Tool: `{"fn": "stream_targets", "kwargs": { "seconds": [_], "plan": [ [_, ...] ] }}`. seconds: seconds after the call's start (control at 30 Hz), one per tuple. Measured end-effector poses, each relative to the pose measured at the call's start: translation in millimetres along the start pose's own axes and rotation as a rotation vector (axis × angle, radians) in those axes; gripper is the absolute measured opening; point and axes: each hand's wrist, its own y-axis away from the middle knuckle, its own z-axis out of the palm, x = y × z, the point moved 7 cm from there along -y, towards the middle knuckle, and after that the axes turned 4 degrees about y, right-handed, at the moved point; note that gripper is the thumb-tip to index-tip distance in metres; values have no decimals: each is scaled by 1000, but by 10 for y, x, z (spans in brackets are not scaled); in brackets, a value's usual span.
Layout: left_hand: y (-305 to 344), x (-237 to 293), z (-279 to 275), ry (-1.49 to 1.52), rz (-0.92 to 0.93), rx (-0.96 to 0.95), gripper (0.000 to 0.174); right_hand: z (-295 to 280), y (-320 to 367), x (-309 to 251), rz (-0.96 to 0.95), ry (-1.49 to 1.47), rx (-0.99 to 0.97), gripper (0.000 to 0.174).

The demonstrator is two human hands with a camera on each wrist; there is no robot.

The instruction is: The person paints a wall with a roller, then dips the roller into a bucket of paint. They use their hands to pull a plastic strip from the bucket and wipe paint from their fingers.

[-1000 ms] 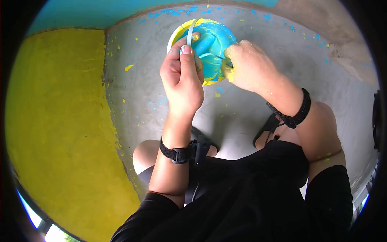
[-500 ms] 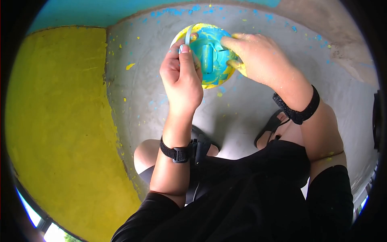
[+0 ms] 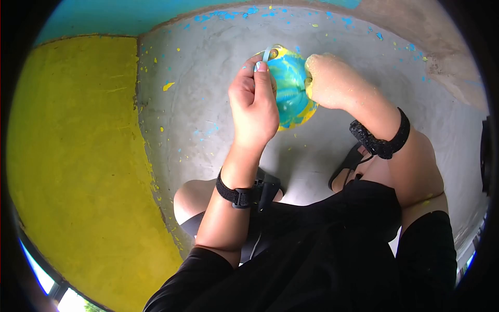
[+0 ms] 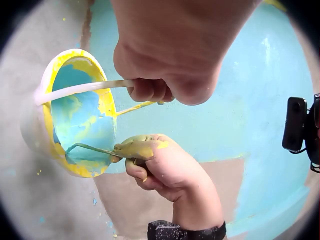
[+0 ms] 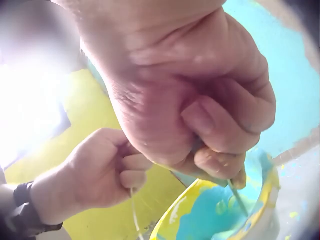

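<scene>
A white bucket (image 4: 33,127) with a yellow-smeared rim holds streaky blue and yellow paint (image 3: 290,93). In the head view it is in front of the person, between both hands. My left hand (image 3: 254,101) grips the bucket's white bail handle (image 4: 75,91), with the thumb laid along it. At the bucket's right side my right hand (image 3: 335,83), smeared with yellow paint, curls round a paint roller. Its thin bent rod (image 4: 90,146) runs from the fist over the rim into the bucket; the roller's cylinder is hidden.
A yellow wall (image 3: 78,130) rises at the left, and a blue wall (image 3: 104,21) stands beyond the floor. Grey floor (image 3: 192,78) with paint flecks lies around the bucket. The person's feet, in dark sandals (image 3: 345,166), are nearer the body.
The bucket and left hand have shifted right and slightly nearer the body. My right hand's fingers, spread half a second ago, have closed round the roller. The roller's cylinder has gone from sight.
</scene>
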Motion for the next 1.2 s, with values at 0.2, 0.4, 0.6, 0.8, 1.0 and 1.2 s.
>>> {"fn": "stream_targets", "kwargs": {
  "seconds": [0.2,0.4,0.6,0.8,1.0,1.2],
  "plan": [
    [12,-49,6,19,-43,3,31,111,186,-96,-234,202,83,14],
    [91,-99,145,40,-1,-39,29,222,-70,27,15,18,-155,15],
    [37,-73,86,47,-21,-10,28,29,28,121,-97,151,226,17],
    [66,-131,97,68,-47,-30,26,-16,47,-112,-320,237,215,9],
    [73,-40,107,85,-9,2,27,-217,82,-165,-148,207,294,9],
    [112,-113,102,79,-17,-74,27,-48,-34,-14,-89,-91,106,13]
  ]
}}
